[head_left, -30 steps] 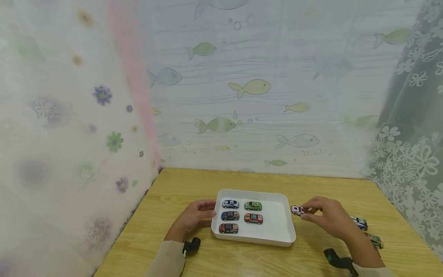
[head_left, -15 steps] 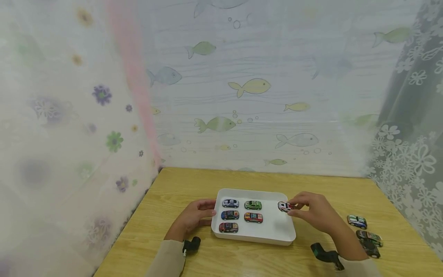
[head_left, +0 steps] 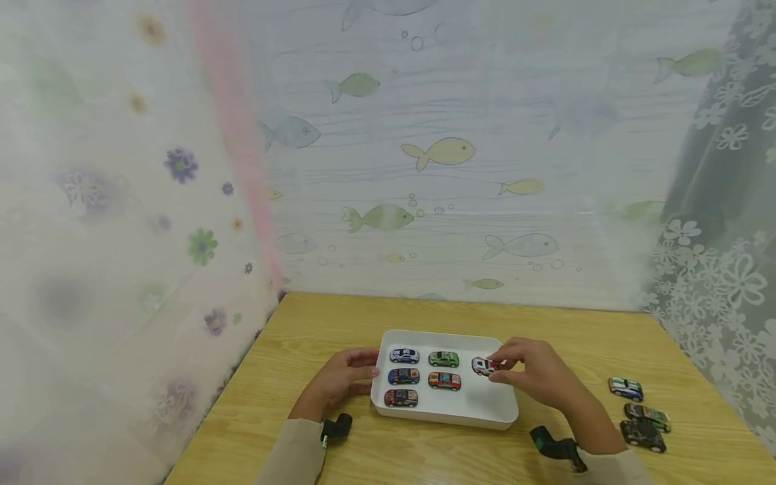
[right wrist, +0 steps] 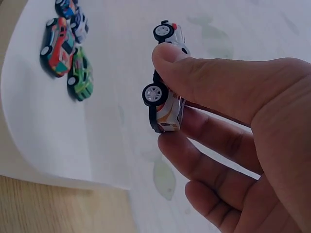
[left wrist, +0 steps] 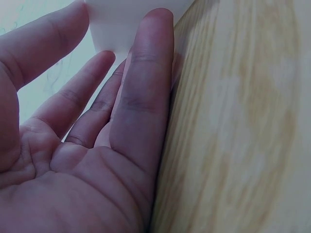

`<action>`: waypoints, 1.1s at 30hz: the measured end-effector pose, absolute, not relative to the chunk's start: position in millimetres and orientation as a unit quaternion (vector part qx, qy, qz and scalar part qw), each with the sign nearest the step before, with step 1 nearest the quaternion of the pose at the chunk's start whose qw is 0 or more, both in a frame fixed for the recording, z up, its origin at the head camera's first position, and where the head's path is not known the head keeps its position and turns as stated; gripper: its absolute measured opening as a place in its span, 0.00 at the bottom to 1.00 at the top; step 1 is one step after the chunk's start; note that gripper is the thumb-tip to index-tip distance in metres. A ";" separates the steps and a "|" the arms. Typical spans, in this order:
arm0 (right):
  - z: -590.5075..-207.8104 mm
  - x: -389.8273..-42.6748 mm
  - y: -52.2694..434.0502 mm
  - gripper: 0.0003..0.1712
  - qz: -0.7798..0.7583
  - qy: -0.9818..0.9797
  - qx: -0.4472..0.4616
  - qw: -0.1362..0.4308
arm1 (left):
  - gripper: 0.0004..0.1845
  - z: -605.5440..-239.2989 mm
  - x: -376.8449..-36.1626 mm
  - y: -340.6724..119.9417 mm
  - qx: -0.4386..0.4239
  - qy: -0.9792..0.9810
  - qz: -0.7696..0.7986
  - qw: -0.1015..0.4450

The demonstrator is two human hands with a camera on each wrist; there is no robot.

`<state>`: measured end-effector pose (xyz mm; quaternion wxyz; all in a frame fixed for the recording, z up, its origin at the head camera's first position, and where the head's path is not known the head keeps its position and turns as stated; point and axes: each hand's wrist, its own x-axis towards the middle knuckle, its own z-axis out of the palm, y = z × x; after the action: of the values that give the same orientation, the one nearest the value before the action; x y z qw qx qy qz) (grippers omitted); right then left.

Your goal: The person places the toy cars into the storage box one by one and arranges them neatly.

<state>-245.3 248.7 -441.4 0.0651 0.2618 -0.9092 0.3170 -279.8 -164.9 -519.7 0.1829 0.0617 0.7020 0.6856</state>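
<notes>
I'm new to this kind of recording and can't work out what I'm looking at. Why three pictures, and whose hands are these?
These are one person's two bare hands, filmed by three cameras at once. The wide picture comes from a camera on the head, looking down at a wooden table. The two close pictures come from cameras strapped to the wrists.

On the table stands a white tray holding five toy cars in two columns. Three more toy cars lie on the table to the right.

The left hand rests against the tray's left wall with straight fingers, as the left wrist view shows close up. The right hand pinches a white toy car between thumb and fingers over the tray's right part; the right wrist view shows its wheels facing the camera.
</notes>
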 end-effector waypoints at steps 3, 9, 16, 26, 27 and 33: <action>-443.8 -244.7 246.5 0.14 0.317 -0.909 0.264 0.062 | 0.29 -520.6 -280.2 -164.3 0.061 0.705 0.682 0.182; -451.2 -244.4 240.2 0.14 0.321 -0.905 0.276 0.048 | 0.29 -521.5 -280.7 -163.0 0.059 0.705 0.682 0.184; -458.0 -245.7 227.0 0.14 0.317 -0.898 0.302 0.038 | 0.30 -523.7 -282.5 -163.4 0.062 0.702 0.685 0.184; -471.2 -243.4 198.9 0.12 0.310 -0.900 0.306 0.000 | 0.30 -527.9 -281.2 -165.1 0.058 0.696 0.694 0.178; -473.0 -243.0 196.2 0.12 0.309 -0.901 0.304 -0.005 | 0.30 -527.9 -280.6 -164.9 0.060 0.696 0.693 0.179; -480.1 -241.5 182.8 0.12 0.294 -0.906 0.306 -0.012 | 0.29 -524.6 -279.5 -165.0 0.058 0.696 0.693 0.178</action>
<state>-241.5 182.8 -480.1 -0.0119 0.3058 -0.9056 0.2936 -279.5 -165.0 -524.6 0.1784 0.0576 0.6963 0.6928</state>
